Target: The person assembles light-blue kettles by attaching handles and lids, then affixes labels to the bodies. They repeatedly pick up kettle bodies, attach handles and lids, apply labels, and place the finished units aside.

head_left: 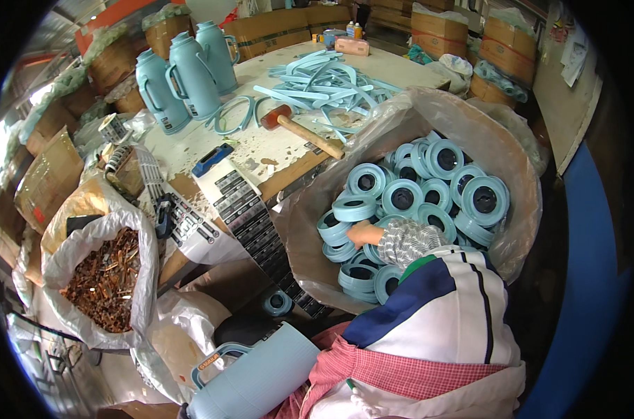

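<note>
My right hand reaches into a large lined carton. Its fingers curl at the edge of a light blue plastic ring, with the fingertips partly hidden. Around it lie many similar rings, such as one thick ring with a dark centre. A light blue thermos flask body with a side handle lies tilted across my lap, its wider end toward my middle. My left hand does not show.
Three light blue thermos flasks stand on the worn table, near a pile of blue strips and a red-headed mallet. A sheet of dark labels hangs over the table's edge. At left stands a sack of small brown parts.
</note>
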Tool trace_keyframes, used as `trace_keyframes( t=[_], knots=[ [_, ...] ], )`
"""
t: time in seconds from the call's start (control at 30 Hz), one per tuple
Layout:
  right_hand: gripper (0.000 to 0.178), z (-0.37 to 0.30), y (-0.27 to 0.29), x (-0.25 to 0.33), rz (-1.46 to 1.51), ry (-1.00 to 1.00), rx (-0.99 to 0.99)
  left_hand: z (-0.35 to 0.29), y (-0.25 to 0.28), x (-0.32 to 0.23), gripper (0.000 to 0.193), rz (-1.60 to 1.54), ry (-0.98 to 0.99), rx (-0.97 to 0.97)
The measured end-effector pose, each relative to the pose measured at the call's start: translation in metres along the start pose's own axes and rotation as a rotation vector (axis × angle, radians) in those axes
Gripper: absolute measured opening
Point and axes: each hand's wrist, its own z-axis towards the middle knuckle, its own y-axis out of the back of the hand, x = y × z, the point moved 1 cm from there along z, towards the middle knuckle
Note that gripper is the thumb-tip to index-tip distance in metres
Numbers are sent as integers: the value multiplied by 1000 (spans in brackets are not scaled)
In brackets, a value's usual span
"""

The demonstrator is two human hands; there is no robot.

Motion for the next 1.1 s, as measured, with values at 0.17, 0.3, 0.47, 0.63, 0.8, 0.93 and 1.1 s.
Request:
trace_keyframes(
  t=[0.17, 0.3, 0.47, 0.63, 0.8, 0.93, 1.1],
  knots=[
    [47, -38, 29, -13, 178, -2, -225, -22, -18, -6, 44, 13, -48, 84],
    [63, -49, 32, -12, 159, -75, -854, -32, -27, -6, 44, 19, -79, 137],
    [64, -25, 15, -1, 239, -218, -403, -42, -30, -9, 43, 37, -105, 154],
    [52, -14, 7, -6, 100, -230, -598, -50, -27, -11, 42, 56, -89, 126],
    [43, 0, 6, -4, 47, -21, -800, -56, -22, -10, 41, 87, -65, 84],
    [28, 24, 8, -12, 54, 21, -840, -60, -21, -10, 40, 93, -56, 57],
    [48, 33, 20, -17, 1, 173, -701, -64, -20, -10, 39, 99, -52, 40]
  ],
)
